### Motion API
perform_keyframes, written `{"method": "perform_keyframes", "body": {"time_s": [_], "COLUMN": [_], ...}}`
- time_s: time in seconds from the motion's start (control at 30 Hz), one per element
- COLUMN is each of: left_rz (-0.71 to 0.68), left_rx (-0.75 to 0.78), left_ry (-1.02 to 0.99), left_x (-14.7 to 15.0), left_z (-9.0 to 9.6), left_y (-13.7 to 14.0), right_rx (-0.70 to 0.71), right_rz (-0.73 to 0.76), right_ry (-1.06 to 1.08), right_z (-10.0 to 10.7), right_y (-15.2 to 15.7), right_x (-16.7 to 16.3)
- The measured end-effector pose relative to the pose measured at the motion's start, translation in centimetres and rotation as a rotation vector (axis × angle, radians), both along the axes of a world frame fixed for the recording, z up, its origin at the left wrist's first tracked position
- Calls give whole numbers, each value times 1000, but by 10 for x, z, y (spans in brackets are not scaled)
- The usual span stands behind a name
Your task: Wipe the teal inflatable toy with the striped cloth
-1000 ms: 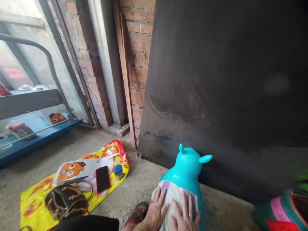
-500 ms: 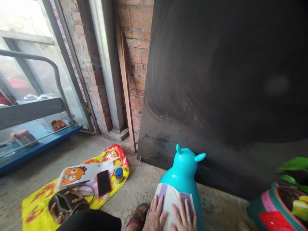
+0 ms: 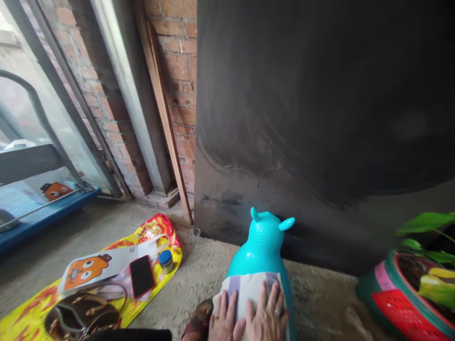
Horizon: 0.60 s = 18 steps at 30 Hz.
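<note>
A turquoise inflatable animal (image 3: 261, 253) with two small ears or horns stands on the concrete floor, its head toward the black board. Over its back lies a white cloth (image 3: 245, 284) with purple stripes. My left hand (image 3: 226, 318) rests flat on the cloth's left part, fingers stretched out. Beside it, my right hand (image 3: 267, 312) lies flat on the right part, a ring on one finger. Both palms face down on the cloth, with no fold of it visibly gripped. The animal's lower body is hidden by the cloth, my hands and the frame edge.
A black board (image 3: 302, 118) leans before me. On the left, a yellow plastic sheet (image 3: 131, 310) carries a phone (image 3: 142, 276), a blue-lidded jar (image 3: 165, 260), a brown handbag (image 3: 81, 315) and a white bag (image 3: 92, 270). A potted plant (image 3: 401, 293) stands right; a blue cart (image 3: 53, 213) stands left.
The view has turned slightly to the right. Both hands have shifted a little on the cloth, the right one farther forward. The cloth's front edge looks flatter and straighter.
</note>
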<state>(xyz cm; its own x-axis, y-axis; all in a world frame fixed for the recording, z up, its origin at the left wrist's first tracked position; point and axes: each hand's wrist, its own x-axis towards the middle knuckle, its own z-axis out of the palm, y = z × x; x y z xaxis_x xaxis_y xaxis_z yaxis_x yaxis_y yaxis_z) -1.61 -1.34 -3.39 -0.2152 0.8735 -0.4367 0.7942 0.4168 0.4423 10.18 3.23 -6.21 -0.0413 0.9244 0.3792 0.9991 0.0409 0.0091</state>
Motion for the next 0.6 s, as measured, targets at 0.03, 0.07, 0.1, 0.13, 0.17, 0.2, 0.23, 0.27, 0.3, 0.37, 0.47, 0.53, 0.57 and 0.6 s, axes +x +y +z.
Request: {"method": "perform_keyframes", "body": {"time_s": [0.03, 0.07, 0.1, 0.13, 0.17, 0.2, 0.23, 0.27, 0.3, 0.37, 0.47, 0.53, 0.57, 0.6], "left_rz": [-3, -1, 3, 6, 8, 7, 5, 2, 0, -5, -46, -80, -88, -88], "left_rx": [6, 19, 31, 39, 41, 41, 38, 32, 22, -5, -30, -31, -25, -15], "left_ry": [-19, -35, -48, -54, -53, -50, -49, -49, -52, -46, 3, 58, 91, 126], "left_x": [-1, -1, -2, -2, -3, -3, -3, -3, -4, -4, 0, 7, 10, 15], "left_z": [8, 15, 20, 23, 24, 24, 24, 24, 24, 25, 29, 29, 28, 26], "left_y": [7, 15, 22, 29, 34, 38, 41, 42, 42, 36, 19, 4, -3, -10], "right_rx": [-41, -77, -101, -120, -135, -148, -160, -169, -174, -164, -102, -26, 21, 71], "right_rz": [9, 23, 39, 52, 59, 62, 64, 67, 70, 69, 24, -15, -37, -53], "right_ry": [-6, -14, -21, -24, -24, -18, -10, 2, 15, 37, 64, 83, 93, 104], "right_z": [7, 15, 21, 27, 33, 37, 40, 43, 44, 42, 22, -2, -16, -29], "right_y": [9, 17, 25, 32, 37, 41, 44, 46, 45, 40, 20, 0, -11, -22], "right_x": [-1, -2, -2, -2, -2, -2, -2, -2, -1, 2, 10, 17, 21, 24]}}
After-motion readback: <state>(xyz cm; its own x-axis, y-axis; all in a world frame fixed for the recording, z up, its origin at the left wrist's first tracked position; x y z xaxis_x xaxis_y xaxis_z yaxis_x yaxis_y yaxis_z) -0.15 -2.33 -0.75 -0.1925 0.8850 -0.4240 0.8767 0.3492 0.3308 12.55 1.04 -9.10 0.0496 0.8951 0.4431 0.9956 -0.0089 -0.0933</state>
